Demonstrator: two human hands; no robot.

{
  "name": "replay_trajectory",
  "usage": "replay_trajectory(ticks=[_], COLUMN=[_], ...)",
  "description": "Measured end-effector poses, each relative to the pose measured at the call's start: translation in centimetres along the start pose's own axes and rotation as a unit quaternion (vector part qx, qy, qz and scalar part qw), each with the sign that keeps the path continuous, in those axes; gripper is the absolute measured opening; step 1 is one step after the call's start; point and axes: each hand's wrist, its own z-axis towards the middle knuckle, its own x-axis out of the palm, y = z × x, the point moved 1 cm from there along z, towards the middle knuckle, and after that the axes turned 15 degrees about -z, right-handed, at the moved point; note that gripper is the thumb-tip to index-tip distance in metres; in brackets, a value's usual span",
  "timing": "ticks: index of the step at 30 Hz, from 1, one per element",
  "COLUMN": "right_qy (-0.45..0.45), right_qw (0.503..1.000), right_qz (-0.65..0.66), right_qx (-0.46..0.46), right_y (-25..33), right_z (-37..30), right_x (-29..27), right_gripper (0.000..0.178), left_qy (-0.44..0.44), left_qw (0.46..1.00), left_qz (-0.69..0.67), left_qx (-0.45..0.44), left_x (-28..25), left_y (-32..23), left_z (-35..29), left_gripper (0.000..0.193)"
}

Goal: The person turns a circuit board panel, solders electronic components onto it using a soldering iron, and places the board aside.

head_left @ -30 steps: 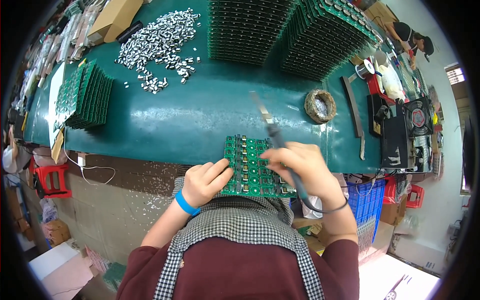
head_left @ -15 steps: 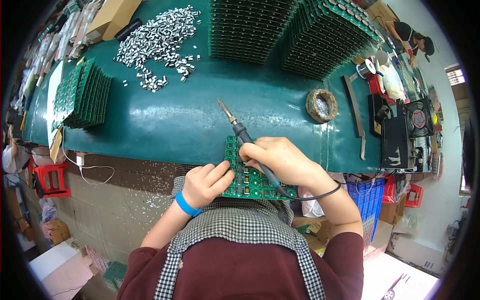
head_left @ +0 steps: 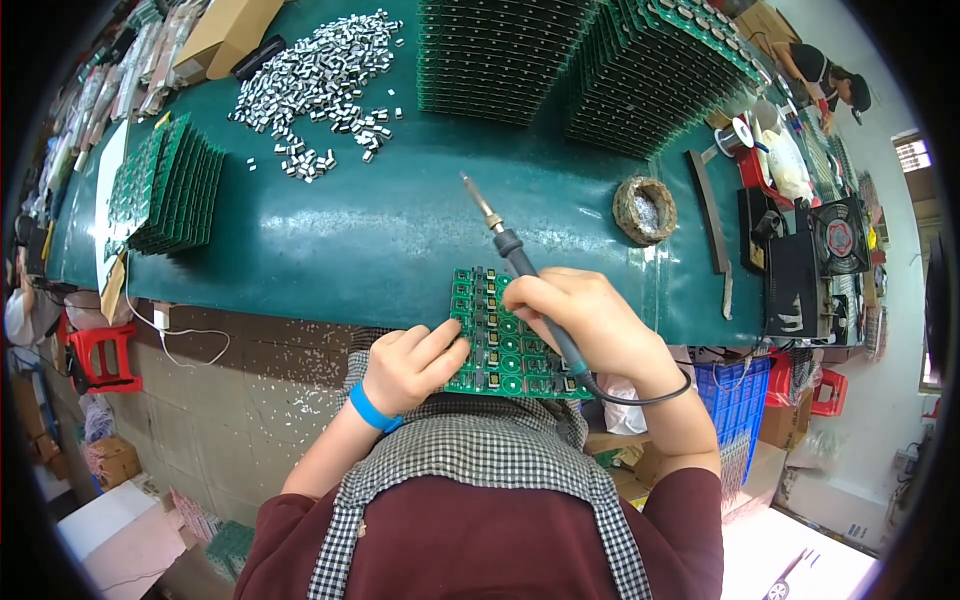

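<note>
A green circuit board panel (head_left: 512, 362) lies at the table's near edge, close to my body, with rows of small parts on it. My left hand (head_left: 412, 368), a blue band at its wrist, has its fingers curled on the board's left side and grips it there. In my right hand (head_left: 580, 312) is a soldering iron (head_left: 512, 250), held like a pen over the board's right part. Its metal tip points up and to the left, away from the board and above the green tabletop. The cable loops beside my right wrist.
Small silver parts (head_left: 320, 85) form a pile at the far left. Stacked circuit boards (head_left: 500, 60) stand at the back, with a smaller stack (head_left: 165, 190) on the left. On the right are a round crusty pot (head_left: 644, 211), a dark bar (head_left: 706, 210) and a fan box (head_left: 820, 245).
My right hand and the soldering iron have shifted right, and the tip has moved farther out and to the right. More of the board shows. My left hand stays in place.
</note>
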Motion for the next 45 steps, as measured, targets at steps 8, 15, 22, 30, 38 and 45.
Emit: replay_trajectory(ticks=[8,15,22,30,38,45], right_qy=[-0.025,-0.06,-0.029,0.078,0.074,0.042], right_qw=[0.999,0.996,0.998,0.996,0.995,0.997], right_qz=[-0.019,-0.038,0.003,0.025,0.061,0.061], right_qx=[0.008,0.045,0.053,0.027,0.004,-0.011], right_y=[-0.3,-0.6,-3.2,-3.4,-2.4,-1.5], right_z=[-0.7,-0.8,0.5,2.3,1.7,1.8], right_x=[0.2,1.0,1.7,2.6,2.0,2.6], right_gripper=[0.023,0.026,0.019,0.026,0.026,0.024], left_qy=[0.0,-0.005,-0.002,-0.004,0.0,-0.006], left_qw=[1.0,1.0,1.0,1.0,1.0,1.0], left_qz=[-0.01,-0.007,-0.012,-0.015,-0.012,-0.008], left_qx=[-0.006,-0.01,-0.012,-0.01,-0.014,-0.008], left_x=[0.1,0.1,0.1,0.0,0.1,0.1], left_y=[0.0,-0.1,0.0,-0.1,-0.1,-0.2], left_z=[-0.1,0.1,0.2,0.0,0.0,0.0], left_gripper=[0.03,0.029,0.028,0.028,0.028,0.027])
